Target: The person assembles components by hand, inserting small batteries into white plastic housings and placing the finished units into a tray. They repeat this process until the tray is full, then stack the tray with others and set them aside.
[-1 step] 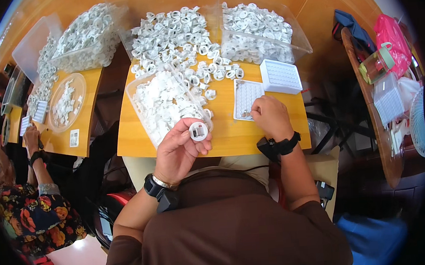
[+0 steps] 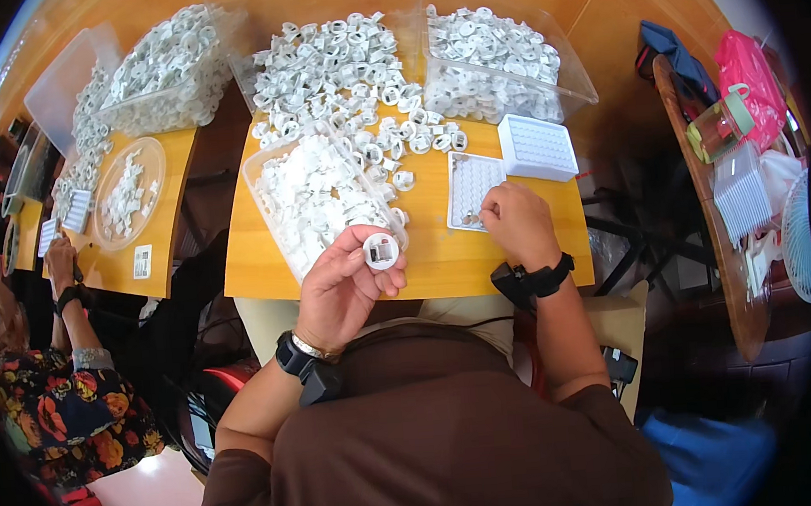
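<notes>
Between the thumb and fingers of my left hand (image 2: 344,290) is a round white plastic part (image 2: 382,252) with a squarish recess in its face. It is held above the near edge of the table, beside a clear bin (image 2: 252,177) heaped with small white plastic pieces (image 2: 322,198). My right hand (image 2: 522,224) is closed, fingertips pinched together at the lower right corner of a flat white tray (image 2: 476,184) with rows of small pockets. Whatever those fingertips hold, if anything, is hidden. A few small dark bits (image 2: 469,217) lie in the tray by the fingers.
Loose white ring-shaped parts (image 2: 327,75) spread over the back of the wooden table (image 2: 430,265). A white stack of trays (image 2: 537,147) stands right of the flat tray, before a full clear bin (image 2: 493,87). At left, another person's hand (image 2: 63,267) works at a second table (image 2: 172,213).
</notes>
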A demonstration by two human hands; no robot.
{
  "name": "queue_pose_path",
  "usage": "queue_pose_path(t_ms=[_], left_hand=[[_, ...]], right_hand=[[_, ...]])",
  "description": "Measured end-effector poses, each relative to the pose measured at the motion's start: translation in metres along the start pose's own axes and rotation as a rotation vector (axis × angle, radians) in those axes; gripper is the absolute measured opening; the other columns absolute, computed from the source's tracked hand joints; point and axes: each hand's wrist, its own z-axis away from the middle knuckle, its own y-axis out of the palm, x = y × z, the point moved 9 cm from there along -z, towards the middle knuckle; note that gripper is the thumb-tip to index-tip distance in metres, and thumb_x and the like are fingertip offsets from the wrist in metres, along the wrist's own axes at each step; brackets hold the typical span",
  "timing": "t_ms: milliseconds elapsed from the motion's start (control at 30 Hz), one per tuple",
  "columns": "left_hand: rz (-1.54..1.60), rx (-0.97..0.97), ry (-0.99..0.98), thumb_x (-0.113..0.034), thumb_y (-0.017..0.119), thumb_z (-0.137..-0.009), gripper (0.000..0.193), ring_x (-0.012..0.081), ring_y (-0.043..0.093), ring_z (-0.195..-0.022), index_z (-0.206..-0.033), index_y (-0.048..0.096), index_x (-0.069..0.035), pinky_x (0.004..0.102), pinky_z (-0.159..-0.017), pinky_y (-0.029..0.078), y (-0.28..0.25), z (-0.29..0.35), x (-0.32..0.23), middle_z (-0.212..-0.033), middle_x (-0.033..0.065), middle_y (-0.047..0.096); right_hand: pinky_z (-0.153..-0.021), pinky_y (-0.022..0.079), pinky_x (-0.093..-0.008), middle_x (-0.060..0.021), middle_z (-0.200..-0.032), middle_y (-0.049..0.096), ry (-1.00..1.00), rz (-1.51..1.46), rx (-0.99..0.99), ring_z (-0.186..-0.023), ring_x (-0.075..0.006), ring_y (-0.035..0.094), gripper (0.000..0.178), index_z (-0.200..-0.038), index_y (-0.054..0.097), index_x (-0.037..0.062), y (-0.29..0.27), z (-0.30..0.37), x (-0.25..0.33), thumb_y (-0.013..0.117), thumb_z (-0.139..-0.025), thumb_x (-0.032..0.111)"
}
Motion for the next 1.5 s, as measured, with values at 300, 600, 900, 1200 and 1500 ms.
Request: queue_pose_path(t_ms=[300, 600, 900, 1200, 1500], left_hand=[[-0.012, 0.051, -0.014, -0.021, 0.05, -0.095, 0.028, 0.0234, 0.063, -0.081, -0.111, 0.048, 0.001, 0.0298, -0.071, 0.052, -0.003, 0.0, 0.005, -0.097, 0.0196, 0.061], [-0.129, 0.009, -0.016, -0.018, 0.053, -0.094, 0.023, 0.0205, 0.063, -0.081, -0.109, 0.049, 0.0, 0.0294, -0.072, 0.052, 0.003, 0.002, 0.005, -0.094, 0.0132, 0.062], [-0.329, -0.045, -0.067, -0.017, 0.054, -0.094, 0.02, 0.015, 0.061, -0.078, -0.108, 0.051, -0.002, 0.0272, -0.071, 0.05, 0.001, 0.006, 0.007, -0.091, 0.0075, 0.061], [-0.347, -0.023, -0.14, -0.023, 0.057, -0.092, 0.026, 0.0177, 0.063, -0.073, -0.105, 0.053, -0.001, 0.027, -0.063, 0.051, 0.002, 0.006, 0.014, -0.088, 0.011, 0.063], [-0.253, -0.102, -0.018, -0.026, 0.054, -0.093, 0.025, 0.0182, 0.061, -0.068, -0.101, 0.051, -0.003, 0.0258, -0.059, 0.05, -0.01, 0.006, -0.001, -0.086, 0.0147, 0.063]], right_hand=[[-0.071, 0.048, -0.0371, -0.0077, -0.086, 0.062, -0.283, -0.552, -0.329, -0.081, -0.027, 0.059, 0.009, -0.075, 0.062, 0.006, -0.068, 0.014, 0.09, 0.069, -0.07, 0.003], [-0.073, 0.049, -0.0368, -0.0091, -0.096, 0.063, -0.437, -0.5, -0.297, -0.089, -0.0294, 0.059, 0.016, -0.078, 0.061, 0.0042, -0.063, 0.031, 0.144, 0.07, -0.066, -0.001], [-0.071, 0.049, -0.0364, -0.0077, -0.089, 0.061, -0.43, -0.512, -0.193, -0.086, -0.0287, 0.058, 0.01, -0.074, 0.057, 0.0038, -0.056, 0.032, 0.143, 0.065, -0.07, 0.0], [-0.065, 0.049, -0.025, -0.0033, -0.081, 0.063, 0.095, -1.415, 0.434, -0.074, -0.0096, 0.061, 0.013, -0.079, 0.055, 0.0035, 0.011, 0.03, 0.112, 0.067, -0.082, 0.001], [-0.067, 0.047, -0.0245, -0.0032, -0.079, 0.064, 0.172, -0.964, -0.025, -0.072, -0.0112, 0.06, 0.008, -0.084, 0.065, 0.0014, -0.02, 0.005, 0.005, 0.068, -0.08, 0.007]])
